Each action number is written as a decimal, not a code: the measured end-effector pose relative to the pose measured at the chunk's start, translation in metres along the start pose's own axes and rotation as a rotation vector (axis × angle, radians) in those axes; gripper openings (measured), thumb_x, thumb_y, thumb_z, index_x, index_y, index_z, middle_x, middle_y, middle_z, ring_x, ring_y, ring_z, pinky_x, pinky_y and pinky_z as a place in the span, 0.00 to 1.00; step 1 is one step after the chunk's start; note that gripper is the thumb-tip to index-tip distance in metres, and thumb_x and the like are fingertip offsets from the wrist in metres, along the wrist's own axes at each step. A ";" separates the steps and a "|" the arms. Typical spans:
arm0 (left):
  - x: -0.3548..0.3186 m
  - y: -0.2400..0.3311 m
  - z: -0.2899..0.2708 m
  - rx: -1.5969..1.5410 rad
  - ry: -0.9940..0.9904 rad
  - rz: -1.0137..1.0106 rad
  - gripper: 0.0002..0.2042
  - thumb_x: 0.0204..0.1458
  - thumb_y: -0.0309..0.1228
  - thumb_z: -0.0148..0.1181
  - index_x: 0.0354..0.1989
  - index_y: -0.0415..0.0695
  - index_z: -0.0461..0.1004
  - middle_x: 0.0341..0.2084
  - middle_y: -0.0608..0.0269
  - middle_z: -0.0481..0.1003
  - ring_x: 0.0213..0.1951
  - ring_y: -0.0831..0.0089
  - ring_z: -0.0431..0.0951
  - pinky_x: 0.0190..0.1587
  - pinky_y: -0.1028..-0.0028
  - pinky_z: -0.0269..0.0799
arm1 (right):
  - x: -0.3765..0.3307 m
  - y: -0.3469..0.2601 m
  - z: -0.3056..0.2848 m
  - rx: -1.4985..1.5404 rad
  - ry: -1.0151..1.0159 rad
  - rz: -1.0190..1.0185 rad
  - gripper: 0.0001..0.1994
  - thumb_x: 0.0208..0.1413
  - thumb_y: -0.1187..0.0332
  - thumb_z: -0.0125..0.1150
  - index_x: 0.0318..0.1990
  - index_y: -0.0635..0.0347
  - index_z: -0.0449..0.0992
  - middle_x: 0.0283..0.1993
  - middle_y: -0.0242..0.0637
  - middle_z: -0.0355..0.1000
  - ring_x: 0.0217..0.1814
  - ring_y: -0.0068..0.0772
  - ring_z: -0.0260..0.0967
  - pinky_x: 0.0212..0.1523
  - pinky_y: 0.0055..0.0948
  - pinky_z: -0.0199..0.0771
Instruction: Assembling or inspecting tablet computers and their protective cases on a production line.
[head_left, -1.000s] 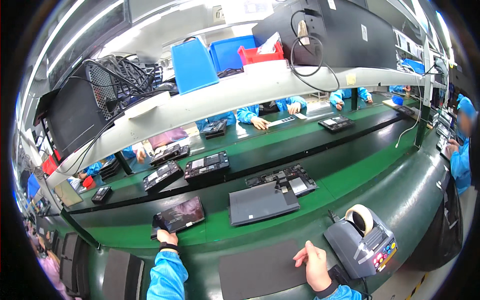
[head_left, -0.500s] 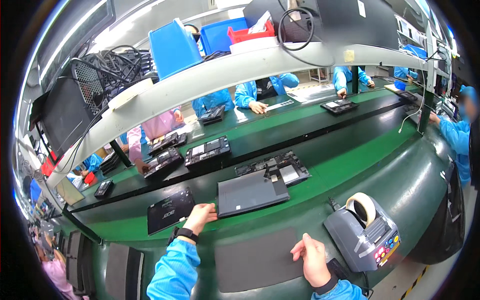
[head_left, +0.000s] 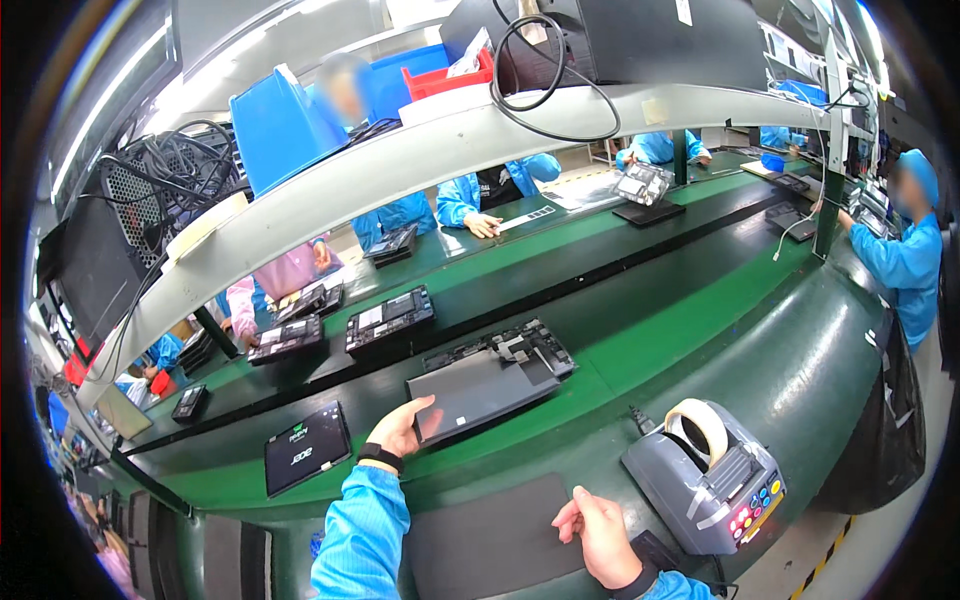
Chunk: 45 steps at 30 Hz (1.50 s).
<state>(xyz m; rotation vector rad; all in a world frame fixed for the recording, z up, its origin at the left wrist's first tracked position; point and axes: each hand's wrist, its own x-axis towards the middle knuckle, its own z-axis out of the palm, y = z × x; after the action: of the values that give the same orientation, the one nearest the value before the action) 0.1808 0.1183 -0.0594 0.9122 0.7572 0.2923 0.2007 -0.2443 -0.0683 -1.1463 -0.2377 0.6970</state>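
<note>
From my end, I have the left hand (head_left: 403, 428) at the near left corner of the grey flat panel (head_left: 485, 390), thumb and fingers partly spread; I cannot tell whether they pinch that edge or merely touch it. My right hand (head_left: 598, 535) holds nothing, its fingers loosely curled and the thumb apart, above the right side of a dark mat (head_left: 480, 545). The panel lies on the green bench (head_left: 640, 350), overlapping the near side of an opened electronic device (head_left: 458, 356). As I judge it, opening is done on that unit, since its circuitry is bare; the panel does not look lifted clear, and how much handling is left I cannot read. The panel is thin, straight-edged and matt, with a small pale label near its front edge, while the device beyond is knobbly with components. The bench has a smooth sheen; the mat looks flat and dull. A glossy black tablet (head_left: 307, 450) lies to the left, and the boxy grey tape dispenser (head_left: 705, 490) at right carries a round, pale tape roll (head_left: 714, 425).
</note>
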 end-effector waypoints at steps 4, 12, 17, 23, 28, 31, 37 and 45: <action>-0.030 0.003 0.026 0.060 0.119 -0.087 0.12 0.48 0.27 0.66 0.39 0.43 0.72 0.38 0.63 0.75 0.42 0.71 0.75 0.48 0.68 0.72 | 0.002 0.000 -0.002 0.001 0.009 0.016 0.24 0.64 0.58 0.43 0.22 0.66 0.75 0.18 0.36 0.68 0.21 0.26 0.64 0.28 0.24 0.64; -0.017 -0.023 0.004 -0.019 0.045 0.148 0.10 0.49 0.27 0.64 0.38 0.41 0.73 0.37 0.62 0.76 0.43 0.71 0.76 0.45 0.71 0.73 | 0.003 0.001 -0.001 0.008 -0.002 -0.007 0.24 0.64 0.57 0.44 0.22 0.66 0.75 0.18 0.35 0.68 0.20 0.25 0.64 0.26 0.24 0.64; -0.050 -0.030 -0.014 -0.044 0.101 0.164 0.10 0.48 0.27 0.65 0.37 0.38 0.74 0.35 0.61 0.76 0.40 0.70 0.77 0.41 0.70 0.74 | 0.003 0.005 -0.004 -0.025 0.013 -0.040 0.24 0.64 0.57 0.44 0.23 0.67 0.74 0.17 0.35 0.68 0.19 0.26 0.64 0.25 0.24 0.64; -0.181 -0.045 -0.030 0.018 0.072 0.168 0.10 0.51 0.31 0.61 0.38 0.37 0.74 0.33 0.60 0.77 0.35 0.70 0.78 0.38 0.71 0.74 | -0.006 -0.010 -0.008 0.014 0.049 -0.139 0.24 0.64 0.57 0.44 0.21 0.65 0.73 0.15 0.35 0.66 0.18 0.25 0.62 0.22 0.24 0.62; -0.286 -0.106 -0.046 -0.014 0.193 0.109 0.18 0.52 0.25 0.58 0.49 0.31 0.68 0.41 0.52 0.75 0.41 0.63 0.78 0.45 0.66 0.76 | -0.039 -0.035 -0.015 -0.070 0.219 -0.294 0.24 0.65 0.58 0.45 0.19 0.64 0.71 0.19 0.34 0.67 0.20 0.23 0.62 0.24 0.23 0.61; -0.319 -0.140 -0.042 -0.093 0.239 0.044 0.20 0.51 0.25 0.58 0.52 0.32 0.66 0.43 0.51 0.75 0.42 0.62 0.78 0.45 0.64 0.77 | -0.062 -0.033 -0.022 -0.275 0.121 -0.233 0.21 0.65 0.62 0.45 0.24 0.67 0.74 0.20 0.33 0.70 0.21 0.21 0.65 0.26 0.21 0.63; -0.328 -0.182 -0.056 -0.122 0.241 0.068 0.21 0.53 0.25 0.55 0.55 0.30 0.63 0.47 0.50 0.73 0.47 0.62 0.76 0.49 0.65 0.74 | -0.091 -0.013 -0.006 -0.802 0.022 -0.143 0.10 0.56 0.71 0.58 0.40 0.69 0.70 0.25 0.37 0.73 0.24 0.22 0.70 0.25 0.22 0.70; -0.362 -0.178 -0.063 0.338 0.417 0.070 0.17 0.59 0.28 0.48 0.54 0.30 0.63 0.42 0.56 0.74 0.40 0.73 0.76 0.45 0.76 0.71 | -0.096 -0.017 0.021 -0.613 -0.231 0.344 0.18 0.58 0.62 0.58 0.45 0.70 0.67 0.25 0.36 0.73 0.20 0.20 0.68 0.14 0.19 0.66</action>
<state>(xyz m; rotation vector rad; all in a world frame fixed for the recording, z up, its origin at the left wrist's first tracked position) -0.1345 -0.1415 -0.0572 1.2167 1.1852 0.4319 0.1229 -0.2923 -0.0277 -1.7147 -0.4782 1.1083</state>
